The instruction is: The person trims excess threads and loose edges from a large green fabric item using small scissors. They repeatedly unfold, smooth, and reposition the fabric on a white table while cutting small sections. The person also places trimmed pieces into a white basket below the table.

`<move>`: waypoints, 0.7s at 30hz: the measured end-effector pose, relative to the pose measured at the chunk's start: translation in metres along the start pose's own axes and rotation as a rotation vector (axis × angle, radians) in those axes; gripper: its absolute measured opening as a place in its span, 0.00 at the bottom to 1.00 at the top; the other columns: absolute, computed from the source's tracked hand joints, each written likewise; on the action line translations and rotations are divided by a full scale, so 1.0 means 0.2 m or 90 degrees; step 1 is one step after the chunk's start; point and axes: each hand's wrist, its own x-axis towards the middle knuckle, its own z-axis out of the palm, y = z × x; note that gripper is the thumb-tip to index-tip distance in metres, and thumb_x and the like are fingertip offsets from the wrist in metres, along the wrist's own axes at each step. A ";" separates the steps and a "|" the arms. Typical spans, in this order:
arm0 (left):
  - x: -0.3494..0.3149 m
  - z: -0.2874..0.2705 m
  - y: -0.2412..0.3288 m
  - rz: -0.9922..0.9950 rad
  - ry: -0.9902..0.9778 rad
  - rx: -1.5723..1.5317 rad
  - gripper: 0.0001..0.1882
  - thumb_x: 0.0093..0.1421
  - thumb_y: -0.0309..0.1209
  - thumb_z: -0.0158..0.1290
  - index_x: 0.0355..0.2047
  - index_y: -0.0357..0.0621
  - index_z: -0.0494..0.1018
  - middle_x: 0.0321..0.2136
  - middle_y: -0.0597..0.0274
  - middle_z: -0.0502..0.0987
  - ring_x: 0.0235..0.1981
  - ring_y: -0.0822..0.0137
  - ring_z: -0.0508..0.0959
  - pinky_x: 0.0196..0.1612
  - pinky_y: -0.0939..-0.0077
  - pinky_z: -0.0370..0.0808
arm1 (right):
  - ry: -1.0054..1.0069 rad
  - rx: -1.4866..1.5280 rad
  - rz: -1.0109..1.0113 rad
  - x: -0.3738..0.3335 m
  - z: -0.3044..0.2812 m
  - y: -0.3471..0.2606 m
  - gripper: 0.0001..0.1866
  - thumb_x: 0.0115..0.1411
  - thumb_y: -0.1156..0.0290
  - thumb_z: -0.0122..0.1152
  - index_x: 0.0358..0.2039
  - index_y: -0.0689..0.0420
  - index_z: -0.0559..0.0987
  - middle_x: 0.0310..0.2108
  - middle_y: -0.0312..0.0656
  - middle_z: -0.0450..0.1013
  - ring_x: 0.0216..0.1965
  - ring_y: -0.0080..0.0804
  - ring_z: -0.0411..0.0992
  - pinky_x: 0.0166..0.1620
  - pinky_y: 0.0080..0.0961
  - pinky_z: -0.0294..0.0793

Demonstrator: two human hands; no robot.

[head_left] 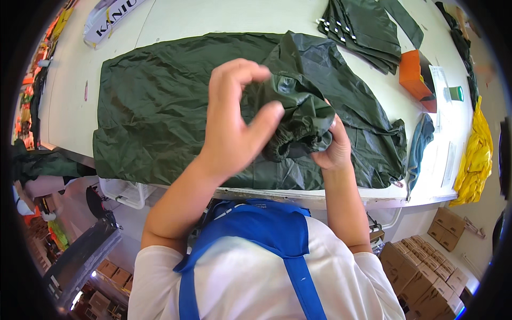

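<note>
A dark green, shiny waterproof garment lies spread across the white table in front of me, its surface wrinkled. One gathered, elastic-edged part of it is lifted toward me, with its opening facing my body. My right hand grips the right side of this gathered edge; some of its fingers are hidden behind the fabric. My left hand is raised just left of the bunched part, thumb and fingers spread apart with nothing between them. Whether its far fingers touch the cloth I cannot tell.
Folded dark green pieces are stacked at the table's far right, near an orange box and a blue cloth. A yellow garment hangs at the right edge. A printed white bag lies far left. Cardboard boxes stand below right.
</note>
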 end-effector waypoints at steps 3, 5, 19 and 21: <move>-0.02 0.04 0.15 0.208 -0.142 0.153 0.22 0.43 0.24 0.60 0.41 0.46 0.71 0.44 0.56 0.70 0.46 0.56 0.70 0.49 0.63 0.65 | 0.004 0.045 -0.016 -0.01 -0.03 0.00 0.20 0.55 0.70 0.57 0.47 0.61 0.67 0.42 0.44 0.72 0.43 0.31 0.73 0.48 0.30 0.74; -0.02 0.11 0.14 0.204 -0.140 0.174 0.19 0.43 0.21 0.58 0.38 0.46 0.72 0.38 0.57 0.73 0.40 0.55 0.73 0.44 0.63 0.69 | -0.028 0.064 -0.012 -0.03 -0.03 -0.01 0.19 0.56 0.71 0.57 0.47 0.60 0.67 0.42 0.44 0.72 0.43 0.31 0.73 0.48 0.30 0.73; 0.01 0.28 0.15 -0.004 -0.343 0.097 0.09 0.51 0.17 0.54 0.34 0.39 0.76 0.29 0.57 0.78 0.30 0.64 0.78 0.36 0.77 0.74 | 0.731 -1.158 -0.108 -1.28 -1.78 -0.82 0.39 0.42 0.89 0.50 0.59 0.56 0.63 0.48 0.51 0.70 0.48 0.44 0.70 0.51 0.35 0.68; 0.01 0.28 0.17 -0.138 -0.356 0.032 0.09 0.53 0.19 0.55 0.35 0.38 0.75 0.29 0.61 0.78 0.29 0.74 0.77 0.34 0.81 0.73 | 0.693 -1.288 -0.019 -1.33 -1.76 -0.83 0.35 0.46 0.87 0.53 0.57 0.55 0.65 0.42 0.51 0.71 0.44 0.48 0.70 0.47 0.39 0.69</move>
